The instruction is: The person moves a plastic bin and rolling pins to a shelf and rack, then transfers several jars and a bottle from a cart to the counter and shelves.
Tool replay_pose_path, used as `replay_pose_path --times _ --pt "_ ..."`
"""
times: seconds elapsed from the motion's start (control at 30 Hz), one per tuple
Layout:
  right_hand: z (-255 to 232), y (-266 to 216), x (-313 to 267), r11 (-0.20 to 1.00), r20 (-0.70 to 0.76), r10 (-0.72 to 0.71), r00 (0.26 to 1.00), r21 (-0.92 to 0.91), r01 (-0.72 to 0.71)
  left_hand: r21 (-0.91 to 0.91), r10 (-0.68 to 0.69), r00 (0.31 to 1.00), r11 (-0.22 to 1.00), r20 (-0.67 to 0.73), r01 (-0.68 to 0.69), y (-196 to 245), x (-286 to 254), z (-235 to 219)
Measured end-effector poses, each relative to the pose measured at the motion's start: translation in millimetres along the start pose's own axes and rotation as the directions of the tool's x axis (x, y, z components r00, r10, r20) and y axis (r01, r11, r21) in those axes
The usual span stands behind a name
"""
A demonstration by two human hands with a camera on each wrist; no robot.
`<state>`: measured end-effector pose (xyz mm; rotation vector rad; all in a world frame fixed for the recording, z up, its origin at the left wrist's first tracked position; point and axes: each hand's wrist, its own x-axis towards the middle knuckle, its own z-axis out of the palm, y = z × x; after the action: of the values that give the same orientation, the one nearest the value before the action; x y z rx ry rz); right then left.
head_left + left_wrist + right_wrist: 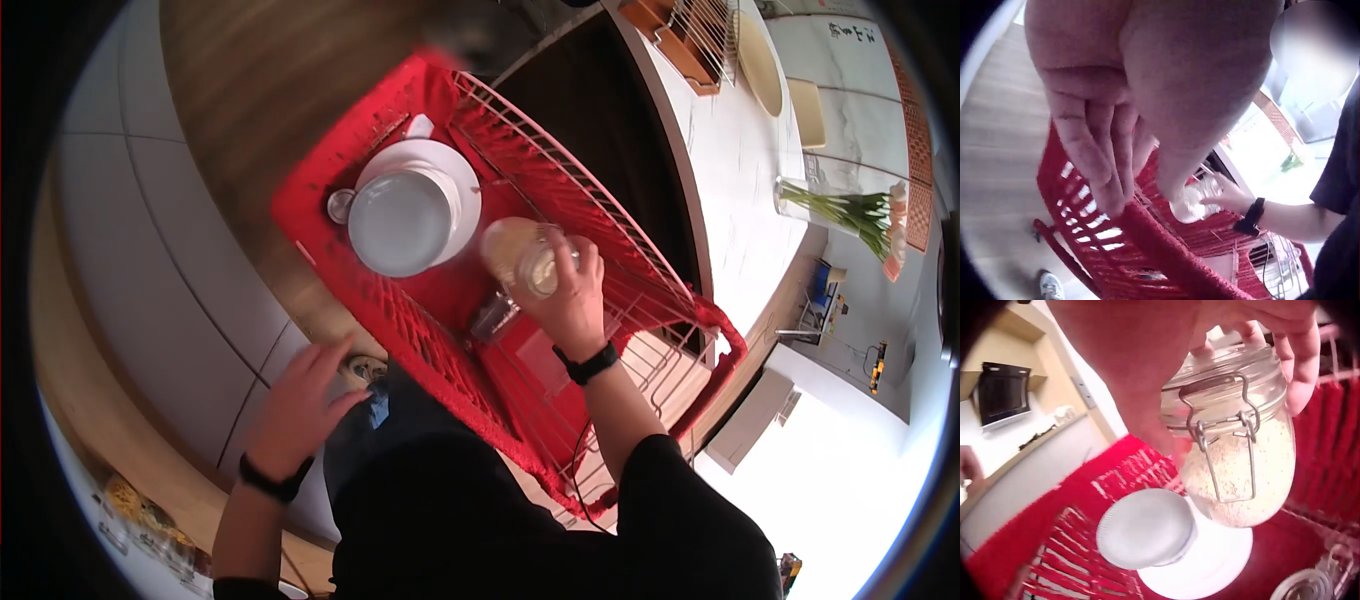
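Observation:
My right hand (560, 272) grips a clip-top glass jar (520, 262) of pale grain, held over a red wire-and-mesh basket (520, 375). In the right wrist view my fingers (1300, 362) curl round the lid of the jar (1241, 469). Below it, a white bowl (1144, 528) lies upside down on a white plate (1216, 565). My left hand (310, 385) hovers open by the basket's near rim, holding nothing. The left wrist view has its straight fingers (1107, 169) just above the red rim (1166, 250), with the jar (1191, 203) beyond.
A small glass (493, 315) lies in the basket beside the jar, and a small round lid (340, 205) sits by the bowl (400, 222). A white counter to the right carries a vase of flowers (850, 210) and a wooden dish rack (700, 40). Wood floor lies beneath.

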<state>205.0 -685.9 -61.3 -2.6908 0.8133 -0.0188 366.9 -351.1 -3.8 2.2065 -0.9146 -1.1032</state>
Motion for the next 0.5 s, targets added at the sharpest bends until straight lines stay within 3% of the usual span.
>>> replay_pose_path --times 0.07,0.17,0.2,0.27,0.3,0.43,0.5 --pt "-39 -35 -6 0.985 0.143 -0.155 0.977 0.1 0.142 -0.011 0.188 0.979 0.982 -0.082 -0.189 28 39 8" --pt "-68 -78 -17 0.922 0.245 -0.354 0.903 0.251 0.293 -0.092 0.293 0.946 0.947 -0.135 -0.307 40 61 28" --pt "-72 -89 -21 0.9 0.273 -0.39 0.879 0.314 0.302 -0.093 0.3 0.945 0.945 -0.128 -0.312 40 61 33" --pt "-75 -103 -32 0.852 0.298 -0.465 0.834 0.405 0.33 -0.304 0.346 0.935 0.885 -0.078 -0.353 36 56 39" --pt "-72 -106 -38 0.854 0.295 -0.458 0.839 0.409 0.322 -0.419 0.297 0.954 0.862 -0.036 -0.284 32 51 43" --pt "-60 -106 -50 0.809 0.337 -0.531 0.777 0.474 0.348 -0.395 0.244 0.97 0.893 0.02 -0.217 19 30 51" --pt "-55 -97 -49 0.773 0.328 -0.561 0.76 0.537 0.339 -0.418 0.247 0.963 0.868 -0.106 -0.268 10 23 59"
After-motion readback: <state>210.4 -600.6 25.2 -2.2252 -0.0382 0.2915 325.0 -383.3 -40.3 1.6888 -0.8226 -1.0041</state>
